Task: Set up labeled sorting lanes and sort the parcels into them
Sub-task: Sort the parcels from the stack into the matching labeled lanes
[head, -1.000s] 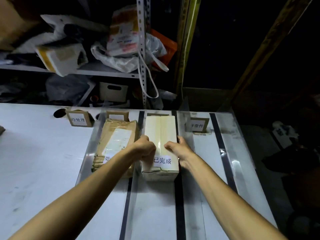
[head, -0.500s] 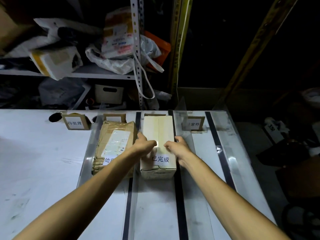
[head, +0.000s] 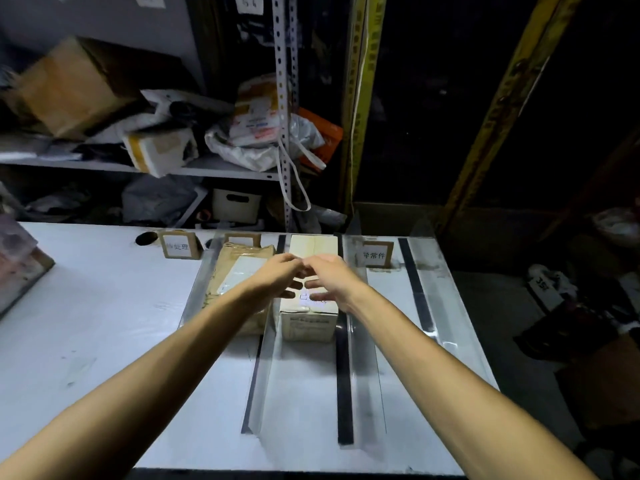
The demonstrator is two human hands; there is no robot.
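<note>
Pale box (head: 309,308), brown parcel (head: 239,268) left of it: both in lanes, sorting apparently part-done. Left hand (head: 277,282), right hand (head: 330,278) above box: fingers loose, holding nothing.

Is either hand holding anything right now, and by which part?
Nothing is held: the left hand and right hand have straight fingers over the pale box; contact cannot be told.

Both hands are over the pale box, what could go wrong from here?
1. The left hand and right hand hover over the pale box; a snagged finger could push it onto the black tape.
2. The left forearm crosses the brown parcel and might nudge it into the clear divider.
</note>
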